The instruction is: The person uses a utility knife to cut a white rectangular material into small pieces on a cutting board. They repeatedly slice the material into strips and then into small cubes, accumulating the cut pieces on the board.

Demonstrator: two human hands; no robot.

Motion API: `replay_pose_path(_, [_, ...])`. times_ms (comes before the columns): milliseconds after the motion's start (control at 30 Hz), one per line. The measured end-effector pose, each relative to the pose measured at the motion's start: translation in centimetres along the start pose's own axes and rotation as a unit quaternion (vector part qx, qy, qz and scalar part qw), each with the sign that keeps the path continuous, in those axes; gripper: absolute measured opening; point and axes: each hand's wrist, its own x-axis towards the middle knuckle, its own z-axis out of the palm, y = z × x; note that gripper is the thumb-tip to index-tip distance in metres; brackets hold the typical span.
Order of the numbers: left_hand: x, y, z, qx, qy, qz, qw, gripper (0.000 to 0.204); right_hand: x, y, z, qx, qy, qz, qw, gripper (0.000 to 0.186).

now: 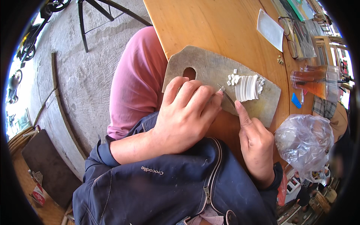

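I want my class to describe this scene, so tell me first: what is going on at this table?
A person sits at a round wooden table, cutting a white block into thin slices on a worn cutting board. The left hand grips a small knife, while the right hand points an index finger at the slices. Several small white cubes already lie cut beside them. A clear plastic bag sits nearby.

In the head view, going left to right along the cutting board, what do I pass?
Hanging hole in the cutting board → left hand → thin blade → right hand's fingertip → white slices → blue card → iced drink cup.
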Motion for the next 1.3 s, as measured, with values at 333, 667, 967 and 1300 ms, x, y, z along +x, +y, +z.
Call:
replay_pose_path(333, [-0.3, -0.1, 0.0, 0.007, -0.007, 0.008, 1.000, 0.038, -0.1, 0.3, -0.3, 0.064, 0.001, 0.020, 0.998, 0.072])
replay_pose_path(667, [-0.4, -0.1, 0.0, 0.009, -0.009, 0.005, 1.000, 0.036, -0.3, 0.0, -0.2, 0.033, -0.014, -0.001, 0.999, 0.075])
replay_pose_path(967, [-0.8, 0.0, -0.8, 0.007, -0.010, 0.014, 1.000, 0.034, -0.3, 0.0, -0.1, 0.032, -0.009, 0.007, 0.999, 0.075])
replay_pose_path(1300, [-0.6, -0.4, -0.5, -0.013, -0.008, 0.023, 1.000, 0.032, -0.3, -0.5, -0.6, 0.054, -0.023, 0.008, 0.998, 0.073])
